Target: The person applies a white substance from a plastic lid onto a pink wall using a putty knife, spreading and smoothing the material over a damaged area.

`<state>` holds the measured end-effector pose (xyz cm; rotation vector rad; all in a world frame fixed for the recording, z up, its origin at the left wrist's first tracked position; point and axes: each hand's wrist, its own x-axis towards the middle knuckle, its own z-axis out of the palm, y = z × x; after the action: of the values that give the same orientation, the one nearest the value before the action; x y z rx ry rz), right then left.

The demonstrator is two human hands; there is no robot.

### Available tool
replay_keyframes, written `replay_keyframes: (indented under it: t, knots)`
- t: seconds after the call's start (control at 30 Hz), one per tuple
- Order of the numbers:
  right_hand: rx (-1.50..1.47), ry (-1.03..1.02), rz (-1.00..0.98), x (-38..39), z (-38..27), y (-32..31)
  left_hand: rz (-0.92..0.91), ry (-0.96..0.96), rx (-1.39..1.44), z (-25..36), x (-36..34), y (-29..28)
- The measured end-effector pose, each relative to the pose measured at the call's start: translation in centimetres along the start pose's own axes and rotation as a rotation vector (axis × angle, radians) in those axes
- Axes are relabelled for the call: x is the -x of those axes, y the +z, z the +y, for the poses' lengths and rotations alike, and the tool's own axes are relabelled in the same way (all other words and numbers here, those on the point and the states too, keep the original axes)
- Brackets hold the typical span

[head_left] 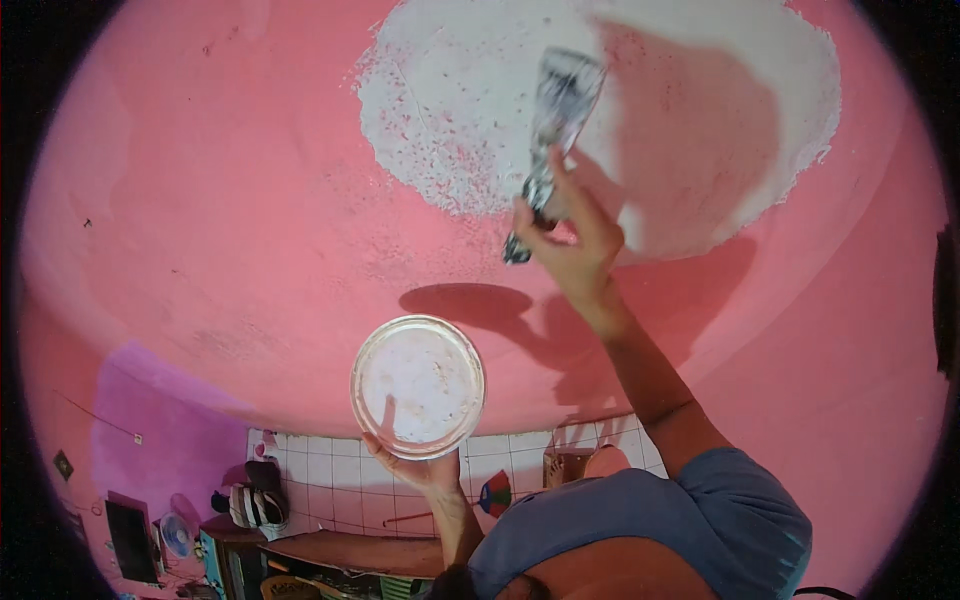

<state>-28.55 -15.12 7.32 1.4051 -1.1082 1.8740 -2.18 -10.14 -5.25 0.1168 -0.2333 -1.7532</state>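
My right hand (588, 235) is closed round the dark handle of a putty knife (568, 95), its wide metal blade pointing up and smeared with white. The blade is in front of a large white patch of filler (450, 120) on the pink wall (240, 190); whether it touches the surface I cannot tell. Rough, speckled filler edges the patch at its lower left. Lower down, my left hand (425, 472) grips a round, pale lid (420, 385) from underneath. Thin white residue and small crumbs coat its face. My arm's shadow falls across the patch's right side.
Below the wall runs a white tiled floor (325, 475). A broom with a colourful head (494, 494) and a cardboard box (567, 467) are near me. At lower left are a fan (176, 535), a dark screen (132, 540), a striped bundle (250, 507) and wooden furniture (350, 550).
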Motion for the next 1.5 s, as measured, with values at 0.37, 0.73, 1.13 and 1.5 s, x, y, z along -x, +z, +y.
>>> replay_keyframes:
  t: [0.37,0.73,1.13,1.5]
  knots:
    - [-0.234,0.457,-0.070,2.8,-2.1,-2.8,0.032,0.027,0.012,0.1,0.2,0.1]
    - [-1.225,1.402,-0.356,6.2,-6.9,-5.4,0.075,-0.065,0.014,0.3,-0.3,0.5]
    - [-1.456,1.491,-0.495,9.2,-7.3,-6.6,0.054,-0.082,-0.043,0.8,-0.1,0.7]
    - [-1.030,1.407,-0.413,8.5,-7.8,-8.2,0.001,-0.057,-0.113,0.6,-0.2,0.5]
